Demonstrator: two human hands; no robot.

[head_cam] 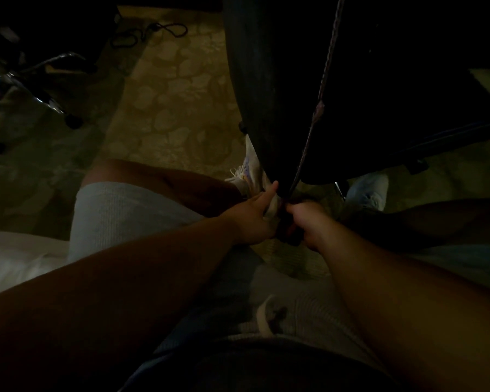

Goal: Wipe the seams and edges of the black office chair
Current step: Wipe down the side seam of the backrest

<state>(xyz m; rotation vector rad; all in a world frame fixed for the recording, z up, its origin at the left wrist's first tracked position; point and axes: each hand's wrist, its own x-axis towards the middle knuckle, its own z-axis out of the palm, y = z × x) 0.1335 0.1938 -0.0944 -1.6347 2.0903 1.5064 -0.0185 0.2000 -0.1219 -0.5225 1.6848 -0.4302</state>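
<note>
the left hand [255, 219] pinches a pale cloth [272, 206] against the lower tip of the black office chair [266, 94], forefinger stretched up along it, while the right hand [309, 222] clenches something dark just beside it, too dim to name. the chair's seam [323, 89] runs long and straight up and away from both hands. the cloth hand sits nearer its left edge.
</note>
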